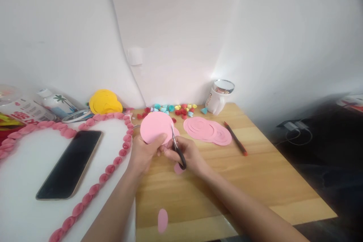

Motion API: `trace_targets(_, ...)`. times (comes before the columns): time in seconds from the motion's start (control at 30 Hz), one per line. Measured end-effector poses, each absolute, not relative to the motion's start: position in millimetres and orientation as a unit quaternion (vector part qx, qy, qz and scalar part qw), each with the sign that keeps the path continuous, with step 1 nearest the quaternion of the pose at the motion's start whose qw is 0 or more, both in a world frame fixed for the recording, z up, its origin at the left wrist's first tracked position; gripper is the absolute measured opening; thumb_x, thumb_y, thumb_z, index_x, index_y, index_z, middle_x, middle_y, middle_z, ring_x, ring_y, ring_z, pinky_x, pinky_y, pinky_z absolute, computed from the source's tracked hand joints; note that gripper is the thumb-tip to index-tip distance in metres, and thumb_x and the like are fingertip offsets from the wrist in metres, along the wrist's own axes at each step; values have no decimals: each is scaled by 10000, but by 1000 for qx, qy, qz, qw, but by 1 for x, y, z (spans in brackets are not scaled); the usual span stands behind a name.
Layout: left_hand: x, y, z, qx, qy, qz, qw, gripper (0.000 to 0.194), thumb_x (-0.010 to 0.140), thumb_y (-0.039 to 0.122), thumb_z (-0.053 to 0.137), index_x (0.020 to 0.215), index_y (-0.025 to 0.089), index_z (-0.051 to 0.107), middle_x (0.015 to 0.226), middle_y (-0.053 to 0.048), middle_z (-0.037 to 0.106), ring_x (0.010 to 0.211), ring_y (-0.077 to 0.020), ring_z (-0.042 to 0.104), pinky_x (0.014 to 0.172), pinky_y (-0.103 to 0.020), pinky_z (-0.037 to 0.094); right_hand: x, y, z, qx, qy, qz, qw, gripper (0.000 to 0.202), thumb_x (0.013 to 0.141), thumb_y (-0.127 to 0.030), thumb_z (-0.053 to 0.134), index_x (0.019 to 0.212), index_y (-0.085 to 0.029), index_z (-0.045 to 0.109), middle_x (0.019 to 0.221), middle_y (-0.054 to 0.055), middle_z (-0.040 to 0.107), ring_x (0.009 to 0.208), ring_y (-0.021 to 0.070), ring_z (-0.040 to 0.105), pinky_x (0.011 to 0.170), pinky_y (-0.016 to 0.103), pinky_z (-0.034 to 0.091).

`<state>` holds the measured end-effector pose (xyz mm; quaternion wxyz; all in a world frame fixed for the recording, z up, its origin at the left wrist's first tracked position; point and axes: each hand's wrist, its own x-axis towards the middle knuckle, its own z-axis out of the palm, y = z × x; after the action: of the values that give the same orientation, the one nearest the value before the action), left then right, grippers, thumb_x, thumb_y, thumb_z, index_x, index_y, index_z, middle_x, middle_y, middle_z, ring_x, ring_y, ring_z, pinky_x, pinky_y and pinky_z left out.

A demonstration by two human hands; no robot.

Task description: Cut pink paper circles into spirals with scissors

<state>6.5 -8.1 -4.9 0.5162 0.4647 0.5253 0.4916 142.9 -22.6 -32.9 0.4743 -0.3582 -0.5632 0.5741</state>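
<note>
A round pink paper disc [155,125] is pinched in my left hand [144,153], the thumb pressed on its lower front. My right hand [188,154] grips scissors [179,154] with black handles, their blades pointing up at the disc's right edge. Whether the blades touch the paper I cannot tell. Part of another pink piece shows behind the disc. Below the hands, a small pink scrap [178,169] lies on the wooden table [255,189], and a pink oval piece [162,221] lies nearer the front edge. To the right rests a spread pile of pink paper circles [198,128].
A red-and-black pen [236,138] lies right of the circles. Small coloured paper rolls [181,111] and a white mug [219,96] stand along the wall. At left, a phone [72,164] lies on a white board [25,193] bordered with pink paper rosettes [94,189]; yellow paper circles [105,102] are behind.
</note>
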Motion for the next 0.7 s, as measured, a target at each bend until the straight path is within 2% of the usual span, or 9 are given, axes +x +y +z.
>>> trace_targets(0.27, 6, -9, -2, 497, 549, 465, 486, 266, 601, 278, 691, 441, 145, 525, 361, 22, 478, 358, -84, 425, 368, -205, 331, 146, -22, -31, -355, -571, 567, 476, 381, 619, -477, 713, 696, -177, 490, 618, -9, 532, 600, 136, 511, 575, 269, 418)
trace_targets(0.5, 5, -8, -3, 496, 543, 463, 495, 301, 628, 287, 687, 438, 143, 502, 359, 29, 461, 369, -74, 414, 386, -203, 332, 146, -23, -26, -359, -570, 575, 464, 376, 639, -507, 687, 745, -180, 535, 578, -13, 530, 589, 144, 518, 583, 280, 424)
trace_targets(0.7, 4, -9, -3, 494, 539, 463, 501, 340, 649, 280, 669, 412, 143, 466, 361, 34, 442, 384, -66, 401, 416, -209, 330, 144, -23, -23, -310, -556, 601, 483, 357, 658, -491, 680, 770, -175, 556, 655, 11, 585, 606, 134, 522, 620, 280, 430)
